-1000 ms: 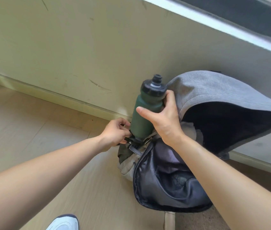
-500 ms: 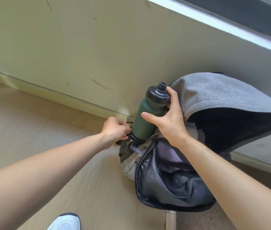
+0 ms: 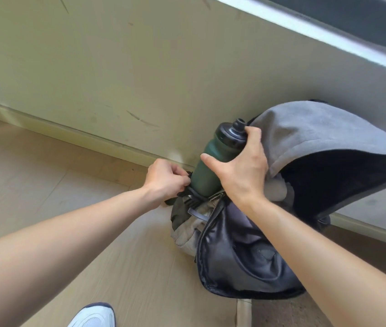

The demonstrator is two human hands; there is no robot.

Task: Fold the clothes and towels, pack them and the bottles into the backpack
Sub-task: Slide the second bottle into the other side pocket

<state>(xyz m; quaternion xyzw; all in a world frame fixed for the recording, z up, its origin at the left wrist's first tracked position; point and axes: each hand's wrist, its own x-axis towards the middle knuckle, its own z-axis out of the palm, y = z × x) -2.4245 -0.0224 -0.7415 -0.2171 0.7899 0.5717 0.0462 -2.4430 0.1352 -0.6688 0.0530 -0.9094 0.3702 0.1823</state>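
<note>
A grey backpack (image 3: 310,131) leans against the wall with its main compartment gaping, showing dark lining and pale cloth inside. A dark green bottle (image 3: 207,168) with a black sports cap stands tilted in the backpack's left side pocket, its lower part hidden in the pocket. My right hand (image 3: 239,166) grips the bottle near its cap and upper body. My left hand (image 3: 166,179) pinches the black rim of the side pocket (image 3: 187,223) just left of the bottle's base.
A pale wall with scuff marks (image 3: 140,79) and a skirting board run behind the backpack. Light wooden floor (image 3: 45,185) spreads to the left. My white shoe (image 3: 92,316) shows at the bottom edge. A darker floor strip lies right of the bag.
The bottle has sunk lower into the side pocket under my right hand, which slid up toward the cap. My left hand keeps hold of the pocket rim.
</note>
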